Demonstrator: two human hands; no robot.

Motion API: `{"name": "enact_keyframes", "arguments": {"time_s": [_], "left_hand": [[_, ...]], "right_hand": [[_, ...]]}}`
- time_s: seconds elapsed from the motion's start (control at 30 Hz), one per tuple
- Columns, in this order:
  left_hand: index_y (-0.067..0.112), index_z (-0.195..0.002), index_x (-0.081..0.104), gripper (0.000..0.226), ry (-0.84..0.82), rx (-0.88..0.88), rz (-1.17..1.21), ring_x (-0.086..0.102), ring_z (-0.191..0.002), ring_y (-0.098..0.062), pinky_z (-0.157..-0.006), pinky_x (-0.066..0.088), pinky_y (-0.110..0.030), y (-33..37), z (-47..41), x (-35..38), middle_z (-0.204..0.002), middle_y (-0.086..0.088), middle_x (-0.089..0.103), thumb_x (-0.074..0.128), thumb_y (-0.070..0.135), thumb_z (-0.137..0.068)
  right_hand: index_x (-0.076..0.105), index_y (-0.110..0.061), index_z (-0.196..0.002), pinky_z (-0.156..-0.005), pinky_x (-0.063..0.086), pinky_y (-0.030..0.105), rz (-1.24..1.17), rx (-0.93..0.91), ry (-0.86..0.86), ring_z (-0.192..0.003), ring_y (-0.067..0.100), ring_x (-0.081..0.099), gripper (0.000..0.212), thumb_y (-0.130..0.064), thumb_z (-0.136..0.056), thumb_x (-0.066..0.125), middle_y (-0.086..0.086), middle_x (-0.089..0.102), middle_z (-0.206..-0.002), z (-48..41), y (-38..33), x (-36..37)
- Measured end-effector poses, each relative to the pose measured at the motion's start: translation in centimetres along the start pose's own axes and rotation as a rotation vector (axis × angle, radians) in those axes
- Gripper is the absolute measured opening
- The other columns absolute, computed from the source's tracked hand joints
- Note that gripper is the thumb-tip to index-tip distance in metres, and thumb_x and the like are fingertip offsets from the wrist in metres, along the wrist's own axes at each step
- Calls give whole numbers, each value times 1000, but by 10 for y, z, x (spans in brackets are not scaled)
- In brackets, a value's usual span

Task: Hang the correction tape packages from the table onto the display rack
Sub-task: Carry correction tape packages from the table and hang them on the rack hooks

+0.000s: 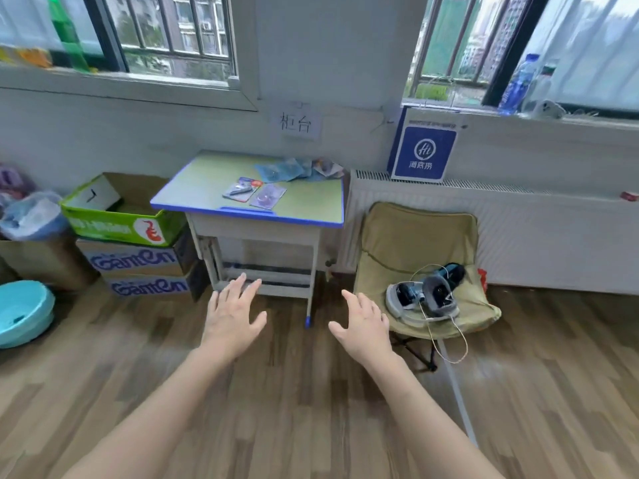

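Note:
A small desk (207, 188) with a green top and blue rim stands against the wall under the windows. Flat packages lie on it: a red-and-grey one (242, 189), a purple one (268, 196) beside it, and a loose pile of bluish ones (292, 169) at the back right. Which of them hold correction tape I cannot tell. My left hand (231, 318) and my right hand (364, 324) are stretched out low in front of the desk, palms down, fingers spread, holding nothing. No display rack is in view.
Stacked cardboard boxes (138, 250) stand left of the desk, with a teal basin (24, 312) on the floor further left. A tan folding chair (418, 236) holding a headset (423, 295) stands to the right, before a white radiator (553, 236). A blue box (423, 148) sits on the radiator.

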State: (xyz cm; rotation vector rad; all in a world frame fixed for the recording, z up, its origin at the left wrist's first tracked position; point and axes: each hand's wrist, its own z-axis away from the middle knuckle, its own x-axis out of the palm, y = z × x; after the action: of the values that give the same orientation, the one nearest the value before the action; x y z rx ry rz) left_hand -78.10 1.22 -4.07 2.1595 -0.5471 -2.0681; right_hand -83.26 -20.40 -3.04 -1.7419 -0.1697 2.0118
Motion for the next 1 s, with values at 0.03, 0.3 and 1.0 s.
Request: {"name": "enact_keyframes", "arguments": {"time_s": [0.03,0.3,1.0], "left_hand": [[29,-149,22,62,-1,-2,4,15,-144,-18,-117,5,-37,-4,-20,-2,-158,0,13,48,38,-94],[30,-150,18,62,-58,-34,-3,13,-145,-18,-117,4,-36,-37,-155,19,-159,1,10,46,40,-95],[22,-148,26,63,-110,-73,-37,24,-141,-23,-112,21,-36,-120,-529,57,-155,-6,20,53,35,-92]], "right_hand": [[16,-27,-150,-115,12,45,-2,3,0,-144,25,13,66,-40,-93,47,6,15,-158,-18,-6,-2],[17,-26,-150,-116,14,46,-26,30,-30,-145,26,13,66,-39,-94,48,7,14,-158,-163,-35,-5],[11,-20,-151,-112,18,40,-22,24,-26,-142,28,19,74,-34,-91,53,11,13,-157,-560,-125,-15]]}}
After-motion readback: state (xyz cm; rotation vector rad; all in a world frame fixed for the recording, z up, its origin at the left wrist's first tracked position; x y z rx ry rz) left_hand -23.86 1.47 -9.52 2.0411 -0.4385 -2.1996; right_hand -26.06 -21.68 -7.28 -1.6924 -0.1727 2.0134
